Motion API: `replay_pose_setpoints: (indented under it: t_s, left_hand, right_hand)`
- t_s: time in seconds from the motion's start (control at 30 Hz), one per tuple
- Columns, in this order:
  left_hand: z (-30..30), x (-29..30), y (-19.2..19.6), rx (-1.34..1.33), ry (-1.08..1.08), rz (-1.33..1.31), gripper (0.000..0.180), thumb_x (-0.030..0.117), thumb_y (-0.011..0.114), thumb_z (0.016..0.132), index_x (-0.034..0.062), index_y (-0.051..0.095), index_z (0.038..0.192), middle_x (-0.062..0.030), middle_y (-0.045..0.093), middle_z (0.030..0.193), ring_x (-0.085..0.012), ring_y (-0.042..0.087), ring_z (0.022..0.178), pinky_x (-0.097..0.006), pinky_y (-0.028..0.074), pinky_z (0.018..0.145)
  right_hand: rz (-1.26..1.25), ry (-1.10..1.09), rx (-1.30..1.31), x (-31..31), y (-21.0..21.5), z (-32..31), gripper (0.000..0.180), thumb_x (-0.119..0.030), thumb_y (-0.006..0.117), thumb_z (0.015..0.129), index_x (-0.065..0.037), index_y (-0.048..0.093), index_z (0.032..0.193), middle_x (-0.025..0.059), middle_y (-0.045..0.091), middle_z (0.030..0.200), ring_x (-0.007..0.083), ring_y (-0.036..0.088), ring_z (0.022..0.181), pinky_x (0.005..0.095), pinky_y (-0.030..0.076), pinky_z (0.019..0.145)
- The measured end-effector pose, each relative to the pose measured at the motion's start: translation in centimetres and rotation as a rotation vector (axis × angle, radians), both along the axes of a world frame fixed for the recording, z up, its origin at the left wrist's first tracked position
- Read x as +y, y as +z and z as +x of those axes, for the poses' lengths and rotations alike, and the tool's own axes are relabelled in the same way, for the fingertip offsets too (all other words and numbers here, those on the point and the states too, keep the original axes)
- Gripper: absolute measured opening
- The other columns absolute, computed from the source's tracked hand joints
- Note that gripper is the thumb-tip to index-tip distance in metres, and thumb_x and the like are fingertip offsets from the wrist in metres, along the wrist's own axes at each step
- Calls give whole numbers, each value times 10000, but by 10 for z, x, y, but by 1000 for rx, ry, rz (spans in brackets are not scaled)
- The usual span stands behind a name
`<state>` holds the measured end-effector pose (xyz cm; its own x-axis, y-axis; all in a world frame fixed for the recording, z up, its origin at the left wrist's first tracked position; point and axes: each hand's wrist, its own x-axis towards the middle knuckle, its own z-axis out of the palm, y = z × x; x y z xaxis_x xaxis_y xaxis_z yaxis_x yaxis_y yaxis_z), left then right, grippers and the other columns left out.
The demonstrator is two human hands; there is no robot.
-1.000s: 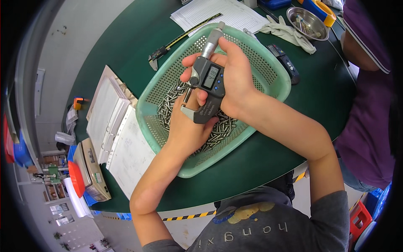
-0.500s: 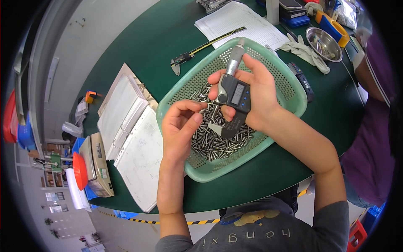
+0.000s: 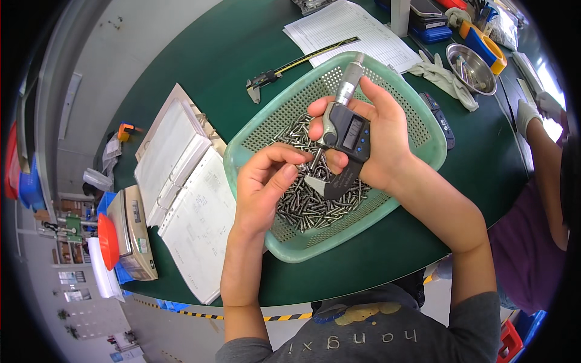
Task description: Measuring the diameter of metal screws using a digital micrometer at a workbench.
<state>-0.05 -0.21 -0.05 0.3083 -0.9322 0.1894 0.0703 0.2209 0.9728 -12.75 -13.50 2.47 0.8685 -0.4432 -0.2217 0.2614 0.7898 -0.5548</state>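
A digital micrometer with a silver thimble and a dark frame rests in my right hand, whose fingers wrap round it. Its small display faces up, and its open jaw points down and left. My left hand is closed, fingers curled, with its fingertips right beside the micrometer's spindle; whatever they pinch is too small to make out. Both hands are above a pale green perforated plastic basket. Inside it lies a heap of small metal pins, partly hidden by my hands and the micrometer.
Left of the basket lies an open ring binder, beyond it a scale. Behind are a caliper and printed sheets. Gloves, a metal bowl and a black device sit right. A co-worker's gloved hand shows at far right.
The micrometer and my right hand have shifted slightly right, and my left hand has followed a little. At far right, the co-worker's arm and gloved hand have come into sight.
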Motion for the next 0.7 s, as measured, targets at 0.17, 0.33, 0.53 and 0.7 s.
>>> replay_pose_setpoints:
  t_s: [0.17,0.33,0.53,0.7]
  left_hand:
    - [-2,0,2,-8,1,28,119,100,524,833,9,553,904,-65,562,931,-124,514,884,-248,390,788]
    - [-1,0,-2,-32,-12,37,156,136,502,856,1,549,917,-47,550,921,-98,498,843,-223,385,750]
    - [-3,0,0,-96,-35,65,160,156,499,867,4,544,883,-7,500,833,-62,429,724,-197,348,655]
    - [-3,-2,-2,-218,-1,-14,161,162,504,868,5,541,870,2,477,801,-47,405,678,-186,326,606]
  right_hand:
    - [2,-2,3,-1,0,-1,581,-496,249,847,14,514,931,122,562,715,177,436,399,286,386,408]
    - [-29,6,2,-1,0,-1,616,-493,186,852,3,549,883,121,572,692,179,437,401,297,396,452]
    - [-37,22,-17,0,0,0,581,-481,235,857,23,515,928,118,561,710,169,432,397,278,384,398]
    - [-54,24,-30,0,-3,1,573,-468,223,862,23,511,933,116,559,708,167,437,395,276,391,399]
